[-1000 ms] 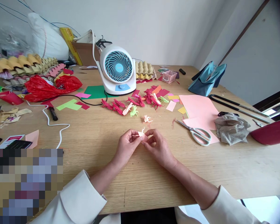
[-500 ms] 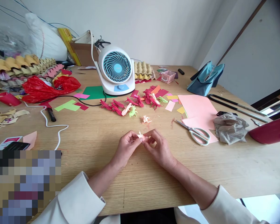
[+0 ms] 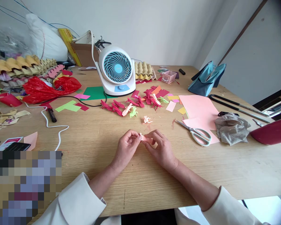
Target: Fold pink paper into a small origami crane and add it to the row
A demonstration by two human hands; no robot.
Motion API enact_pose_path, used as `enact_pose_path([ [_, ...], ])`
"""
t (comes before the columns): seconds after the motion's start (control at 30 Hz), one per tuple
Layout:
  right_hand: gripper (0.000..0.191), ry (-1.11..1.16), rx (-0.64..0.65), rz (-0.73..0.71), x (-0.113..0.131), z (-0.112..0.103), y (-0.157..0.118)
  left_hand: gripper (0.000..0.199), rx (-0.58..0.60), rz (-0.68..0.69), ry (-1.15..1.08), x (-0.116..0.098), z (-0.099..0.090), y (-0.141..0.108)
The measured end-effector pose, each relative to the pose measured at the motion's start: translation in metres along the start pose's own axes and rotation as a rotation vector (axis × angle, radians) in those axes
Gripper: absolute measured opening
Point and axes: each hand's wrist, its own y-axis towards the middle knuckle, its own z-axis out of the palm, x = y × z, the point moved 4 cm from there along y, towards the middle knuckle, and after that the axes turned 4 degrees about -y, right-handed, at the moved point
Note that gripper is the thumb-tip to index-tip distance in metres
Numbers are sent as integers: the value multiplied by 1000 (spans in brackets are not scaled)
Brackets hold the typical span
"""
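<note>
Between both hands is a small folded piece of light pink paper (image 3: pixel 144 137), low over the wooden table (image 3: pixel 135 193). My left hand (image 3: pixel 128 147) pinches its left end with thumb and index finger. My right hand (image 3: pixel 159 148) grips the right end, fingers curled over it. Just beyond the hands lies a small pale pink folded figure (image 3: pixel 146 119). Farther back, red folded figures (image 3: pixel 114 107), a light green one (image 3: pixel 133 112) and pink ones form a loose row. To the right of my right hand rest white-handled scissors (image 3: pixel 199 135).
A white fan (image 3: pixel 118 70) stands behind the folded figures. Pink sheets (image 3: pixel 196 107), a crumpled grey cloth (image 3: pixel 231 128) and a blue bag (image 3: pixel 206 79) lie right. At left are a red plastic bag (image 3: pixel 42 89), a black marker (image 3: pixel 51 115) and a white cable (image 3: pixel 59 137).
The fingers of my left hand have closed in over the paper, so less of its left tip shows. Both hands stay at nearly the same spot.
</note>
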Motion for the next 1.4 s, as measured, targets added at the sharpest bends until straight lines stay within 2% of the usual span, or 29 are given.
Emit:
enact_pose_path([
  [0.27,5,-174,-10,-88,0,1,-1,20,-1,45,44,2,-1,1],
  [0.47,13,-201,2,-116,2,1,-1,18,7,5,51,4,-2,3],
  [0.73,18,-32,49,-110,6,-2,-1,22,31,-110,-21,8,-2,3],
  [1.1,21,90,-6,-181,8,-2,-2,23,61,-202,-127,8,-1,1],
  [1.3,22,157,-14,-149,5,-1,-1,23,109,-195,-145,8,0,2],
  [1.4,24,197,-16,-137,2,0,0,21,102,-138,-112,5,-2,3],
])
